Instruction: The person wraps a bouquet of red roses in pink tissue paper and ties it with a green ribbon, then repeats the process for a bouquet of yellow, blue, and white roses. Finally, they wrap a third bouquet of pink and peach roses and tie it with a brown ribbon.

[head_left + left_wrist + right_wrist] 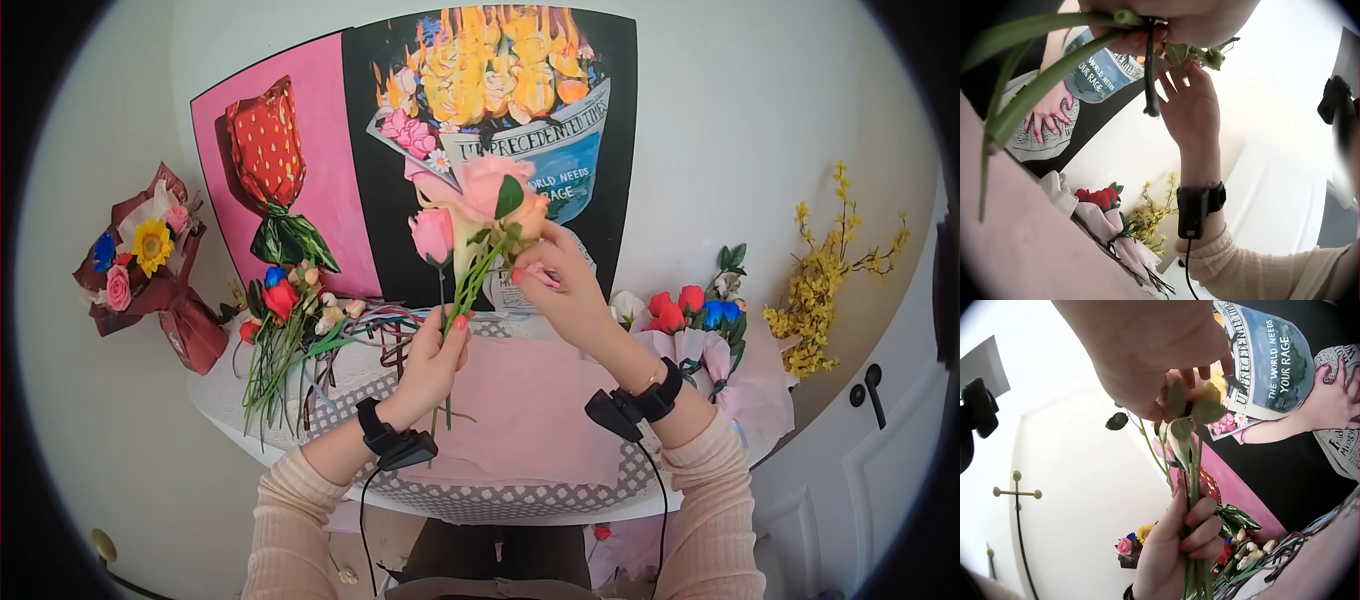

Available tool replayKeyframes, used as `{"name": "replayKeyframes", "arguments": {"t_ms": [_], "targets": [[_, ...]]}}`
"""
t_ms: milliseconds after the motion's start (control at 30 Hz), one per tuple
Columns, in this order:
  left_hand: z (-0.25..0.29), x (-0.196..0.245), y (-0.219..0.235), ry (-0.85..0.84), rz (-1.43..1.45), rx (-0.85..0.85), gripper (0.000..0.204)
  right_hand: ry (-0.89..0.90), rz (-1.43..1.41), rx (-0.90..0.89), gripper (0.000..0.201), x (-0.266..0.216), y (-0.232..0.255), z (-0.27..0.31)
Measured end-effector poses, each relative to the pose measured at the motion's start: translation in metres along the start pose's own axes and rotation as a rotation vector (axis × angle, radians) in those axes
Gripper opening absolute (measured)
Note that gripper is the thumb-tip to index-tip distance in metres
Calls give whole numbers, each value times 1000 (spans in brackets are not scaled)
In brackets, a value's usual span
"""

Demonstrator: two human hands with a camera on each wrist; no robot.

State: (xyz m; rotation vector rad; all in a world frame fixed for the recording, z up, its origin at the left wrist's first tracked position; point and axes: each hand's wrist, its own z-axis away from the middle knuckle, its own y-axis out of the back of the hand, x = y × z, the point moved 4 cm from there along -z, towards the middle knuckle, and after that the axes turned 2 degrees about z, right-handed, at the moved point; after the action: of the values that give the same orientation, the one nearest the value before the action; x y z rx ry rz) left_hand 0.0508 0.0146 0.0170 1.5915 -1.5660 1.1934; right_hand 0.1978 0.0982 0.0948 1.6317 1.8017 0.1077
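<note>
My left hand [432,358] grips a small bunch of flower stems [476,280] upright above the table. At the bunch's top are a large pink rose [495,185], a smaller pink rose [432,236], a white calla lily [464,238] and a peach rose [527,214]. My right hand [565,285] is at the bunch's right side, pinching the peach rose just under its bloom. In the right wrist view, green leaves [1208,411] partly cover those fingertips. Cut stem ends [1151,103] stick out below my left hand in the left wrist view.
Pink wrapping paper [540,410] lies on the patterned cloth below the hands. Loose flowers [275,340] and ribbons [385,325] lie on the left, beside a wrapped bouquet [150,260]. Another wrapped bouquet [700,345] and yellow branches [810,320] are on the right. Paintings [350,150] stand behind.
</note>
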Motion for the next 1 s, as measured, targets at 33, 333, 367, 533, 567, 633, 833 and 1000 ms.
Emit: {"name": "replayKeyframes", "arguments": {"t_ms": [33,333,367,533,567,633,833,1000], "targets": [[0,4,-4,3,24,-32,20,14,-65,71,47,-3,2,2],[9,32,-32,15,165,-233,19,-275,-818,-142,62,-24,-5,17],[8,28,-34,17,168,-232,19,-353,-926,-278,59,-30,-9,18],[1,15,-48,125,87,-414,12,-448,-1070,-448,55,-29,-24,13],[-2,13,-48,184,106,-412,11,-493,-1085,-499,47,-28,-26,14],[-2,24,-53,203,142,-556,11,-415,-981,-368,37,-30,-26,9],[8,6,-50,474,319,-570,16,-549,-942,-289,27,-37,-32,15],[18,-20,-31,344,-78,-486,24,-471,-981,-34,15,-47,-27,12]]}}
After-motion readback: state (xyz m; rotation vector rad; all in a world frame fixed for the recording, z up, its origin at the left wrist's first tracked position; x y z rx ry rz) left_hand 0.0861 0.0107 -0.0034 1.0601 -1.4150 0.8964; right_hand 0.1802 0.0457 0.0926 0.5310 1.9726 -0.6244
